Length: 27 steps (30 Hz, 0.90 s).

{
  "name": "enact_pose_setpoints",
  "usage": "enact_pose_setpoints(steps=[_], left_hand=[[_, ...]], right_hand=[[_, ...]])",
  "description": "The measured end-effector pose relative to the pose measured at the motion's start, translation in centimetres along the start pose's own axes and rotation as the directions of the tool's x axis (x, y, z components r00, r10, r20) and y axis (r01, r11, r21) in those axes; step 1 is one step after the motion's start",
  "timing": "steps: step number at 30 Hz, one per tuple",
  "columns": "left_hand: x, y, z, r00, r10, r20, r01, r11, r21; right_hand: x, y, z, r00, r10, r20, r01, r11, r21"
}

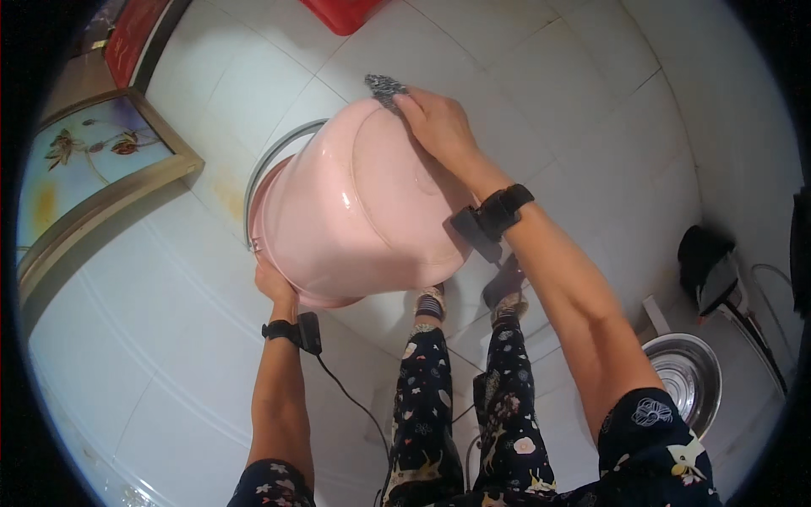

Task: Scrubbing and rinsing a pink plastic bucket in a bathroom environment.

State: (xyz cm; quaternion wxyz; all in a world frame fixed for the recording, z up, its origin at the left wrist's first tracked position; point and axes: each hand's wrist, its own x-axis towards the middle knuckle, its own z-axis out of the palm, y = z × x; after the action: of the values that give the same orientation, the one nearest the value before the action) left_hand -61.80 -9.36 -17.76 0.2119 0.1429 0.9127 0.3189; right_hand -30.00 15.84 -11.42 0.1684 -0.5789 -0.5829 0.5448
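A pink plastic bucket (329,203) is tilted on its side in front of my legs, its rim to the left and its base to the right. My left hand (277,283) is closed on the rim at the lower left, its fingers partly hidden by the bucket. A grey curved handle (269,160) loops out beyond the rim. At the far edge of the base, my right hand (439,127) presses a grey, mesh-like scouring pad (384,88) to the pink plastic. The bucket's inside is hidden from view.
On the left stands a framed flower picture (106,148). A red plastic object (342,13) lies on the white tiled floor at the top. To the right, a shiny metal basin (705,376) sits near a black brush-like item (705,253) by the wall.
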Motion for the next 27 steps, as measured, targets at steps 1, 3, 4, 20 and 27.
enact_pose_setpoints(steps=[1, 3, 4, 20, 27], left_hand=[[-0.8, 0.7, 0.6, 1.000, -0.011, 0.007, 0.011, 1.000, -0.011], [-2.1, 2.7, 0.8, 0.999, -0.031, 0.032, 0.027, 0.993, 0.111], [-1.4, 2.2, -0.3, 0.999, -0.032, 0.018, 0.029, 0.992, 0.120], [-1.3, 1.7, 0.7, 0.996, 0.061, 0.066, -0.068, 0.993, 0.096], [-0.3, -1.0, -1.2, 0.993, 0.021, 0.114, -0.043, 0.980, 0.194]], right_hand=[[-0.2, 0.3, 0.6, 1.000, 0.002, 0.000, -0.002, 1.000, -0.016], [-1.8, 0.2, 2.7, 0.857, -0.467, -0.219, 0.474, 0.880, -0.023], [-2.9, -1.6, 3.0, 0.793, -0.583, -0.178, 0.572, 0.813, -0.113], [-1.4, 2.7, 0.5, 0.997, -0.068, 0.023, 0.070, 0.996, -0.063], [-6.2, 12.4, 1.5, 0.945, 0.308, 0.107, -0.325, 0.861, 0.390]])
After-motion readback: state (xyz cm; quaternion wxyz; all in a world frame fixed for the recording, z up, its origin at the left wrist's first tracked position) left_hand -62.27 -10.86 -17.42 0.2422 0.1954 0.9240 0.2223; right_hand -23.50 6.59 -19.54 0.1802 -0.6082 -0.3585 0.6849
